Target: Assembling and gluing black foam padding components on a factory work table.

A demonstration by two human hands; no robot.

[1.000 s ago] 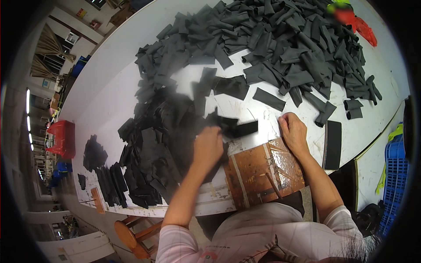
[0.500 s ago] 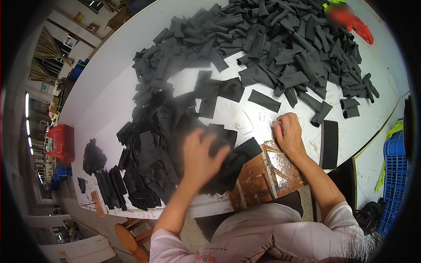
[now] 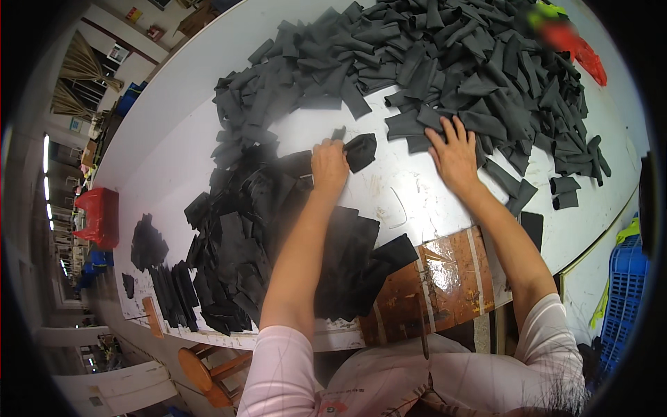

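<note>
Left hand (image 3: 329, 168) has swung toward twelve, fingers (image 3: 326, 147) curled at a black piece (image 3: 361, 151), grip unclear; right hand (image 3: 455, 158), also up, spreads wide on grey pieces (image 3: 484, 124) at two; hasty dragging could scatter them across the desk (image 3: 372, 198).

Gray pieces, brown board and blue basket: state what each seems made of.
Gray pieces: probably matte fabric, softly curled and folded.
Brown board: perhaps wood, glossy, from its color and reflections.
Blue basket: likely plastic, from its even grid; finish unclear.
</note>
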